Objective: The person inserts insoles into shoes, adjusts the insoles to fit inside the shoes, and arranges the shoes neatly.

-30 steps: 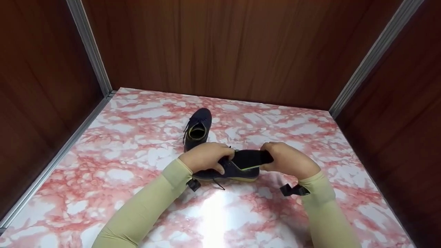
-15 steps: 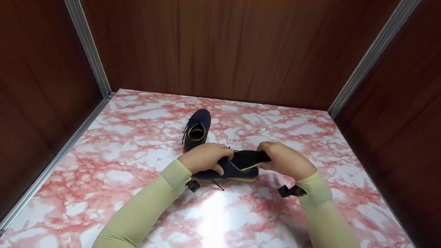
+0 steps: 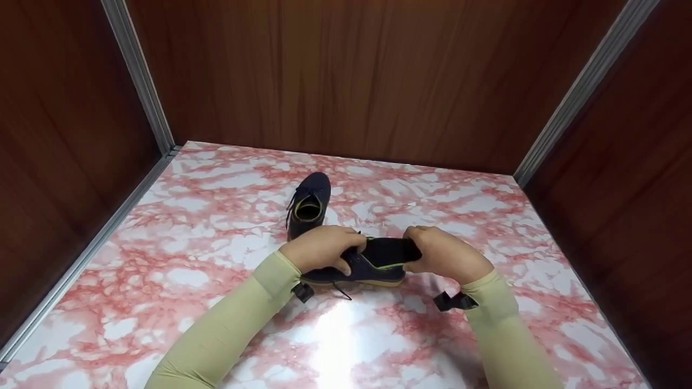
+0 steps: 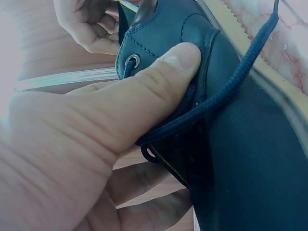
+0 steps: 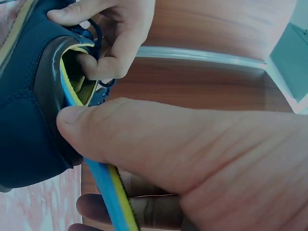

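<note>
1. Firmly, a person's left hand (image 3: 321, 248) grips a dark shoe (image 3: 373, 272) around its lacing, thumb pressed on the outside beside a metal eyelet (image 4: 133, 61) and a finger hooked into the opening.
2. Opposite, the right hand (image 3: 447, 254) pinches an insole (image 3: 388, 252) between thumb and fingers at the heel end; its top is black, its edge blue and yellow.
3. The insole sits partly inside the shoe and slants up out of the opening above the heel.
4. The shoe points its toe to the left at the middle of a red-and-white marbled table (image 3: 216, 237), a loose lace (image 3: 341, 290) trailing from its near side.
5. Just behind the left hand, a matching shoe (image 3: 319, 185) stands upright, toe toward the brown back wall (image 3: 346, 81).
</note>
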`<action>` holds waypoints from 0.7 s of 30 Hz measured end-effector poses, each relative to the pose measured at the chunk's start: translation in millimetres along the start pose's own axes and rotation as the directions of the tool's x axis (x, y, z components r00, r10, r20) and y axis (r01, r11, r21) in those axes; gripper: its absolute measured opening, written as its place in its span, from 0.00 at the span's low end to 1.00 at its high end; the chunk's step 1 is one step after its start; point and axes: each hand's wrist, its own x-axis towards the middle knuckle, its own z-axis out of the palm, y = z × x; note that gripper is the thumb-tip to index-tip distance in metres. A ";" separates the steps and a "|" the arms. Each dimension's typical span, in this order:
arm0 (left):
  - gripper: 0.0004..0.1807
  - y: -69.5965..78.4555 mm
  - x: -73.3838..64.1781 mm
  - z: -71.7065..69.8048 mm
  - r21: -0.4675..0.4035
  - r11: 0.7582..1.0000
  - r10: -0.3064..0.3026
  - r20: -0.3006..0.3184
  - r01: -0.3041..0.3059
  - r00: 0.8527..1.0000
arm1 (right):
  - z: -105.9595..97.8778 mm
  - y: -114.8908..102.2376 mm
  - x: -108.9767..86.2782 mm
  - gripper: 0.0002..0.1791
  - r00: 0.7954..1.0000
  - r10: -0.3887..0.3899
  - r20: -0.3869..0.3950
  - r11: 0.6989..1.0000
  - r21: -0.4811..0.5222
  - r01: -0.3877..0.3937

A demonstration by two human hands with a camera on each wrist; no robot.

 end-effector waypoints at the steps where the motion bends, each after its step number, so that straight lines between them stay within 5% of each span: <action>1: 0.24 -0.1 -0.1 0.3 -0.001 1.000 0.000 0.002 0.000 1.000 | -0.1 0.5 0.2 0.18 1.000 0.007 0.006 1.000 0.005 -0.007; 21: 0.25 0.5 -0.1 -1.4 -0.010 1.000 -0.015 0.012 0.015 1.000 | -8.9 5.5 -6.5 0.14 0.998 -0.049 -0.040 0.998 0.031 0.050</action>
